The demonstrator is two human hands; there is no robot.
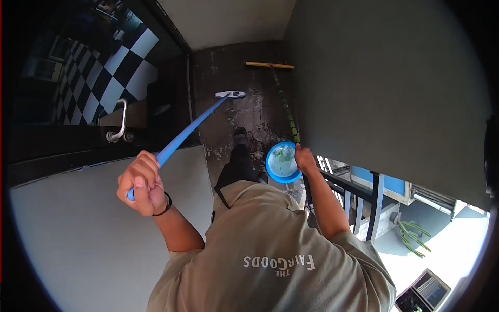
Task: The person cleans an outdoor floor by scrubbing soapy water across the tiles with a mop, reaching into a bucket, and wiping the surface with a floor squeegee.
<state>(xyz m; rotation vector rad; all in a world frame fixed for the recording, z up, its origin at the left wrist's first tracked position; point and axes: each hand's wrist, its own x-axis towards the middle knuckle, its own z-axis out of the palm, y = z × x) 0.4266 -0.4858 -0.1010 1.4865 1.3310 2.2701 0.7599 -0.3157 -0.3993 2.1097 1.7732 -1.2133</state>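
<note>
My left hand (143,182), with a dark band at its wrist, is closed round the end of a blue pole (189,129). Its flat white head (230,94) rests on the dark floor; whether it is a brush or a mop I cannot tell. My right hand (305,158) grips the green-banded handle (287,109) of a floor squeegee. The squeegee's yellow blade bar (283,66) lies farther off, near the back wall. Beside my right hand stands a round blue bucket (268,165) holding cloudy, sudsy water with something green in it.
A glass door (150,96) with a metal handle (122,119) is on the left, showing a checkered floor. A grey wall (390,93) rises at right, above a dark railing (375,205). My shoe (240,136) stands on the wet-looking, patchy floor (252,117).
</note>
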